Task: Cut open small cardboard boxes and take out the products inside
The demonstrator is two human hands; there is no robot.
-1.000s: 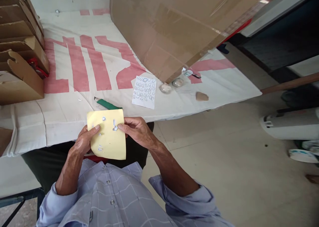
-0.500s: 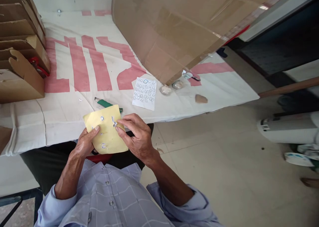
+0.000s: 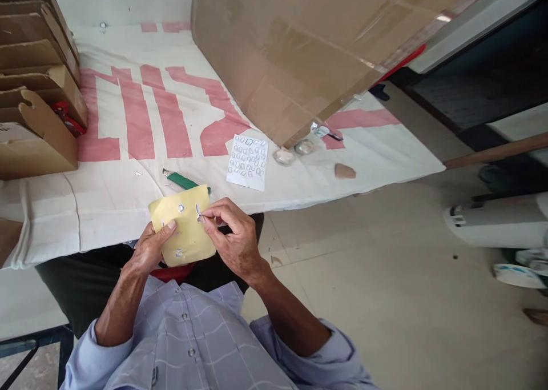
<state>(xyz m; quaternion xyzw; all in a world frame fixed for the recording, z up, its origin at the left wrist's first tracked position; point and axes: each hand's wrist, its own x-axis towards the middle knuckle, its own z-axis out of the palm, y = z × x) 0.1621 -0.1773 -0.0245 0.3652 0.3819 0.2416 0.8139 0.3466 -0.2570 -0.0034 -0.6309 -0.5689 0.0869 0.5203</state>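
1. Head view: a yellow backing sheet is held above the lap, just in front of the near edge of the table; a few small pale stickers remain on it, too small to be read.
2. The sheet is clamped at its lower left corner by the left hand, thumb lying on the face and fingers hidden behind.
3. The right hand is set at the sheet's right edge, thumb and forefinger pinched together on one small sticker near the top; whether it is already lifted cannot be told.
4. On the cloth just beyond the sheet a green-handled knife is laid, and further right a white sheet of small stickers.
5. A large cardboard box stands at the back right, and folded cartons are stacked at the left.
6. Risk, as judged: the sticker could be torn or curled onto itself if peeled at a sharp angle, and the thin sheet could be creased or slipped from the one-corner grip by the pull.
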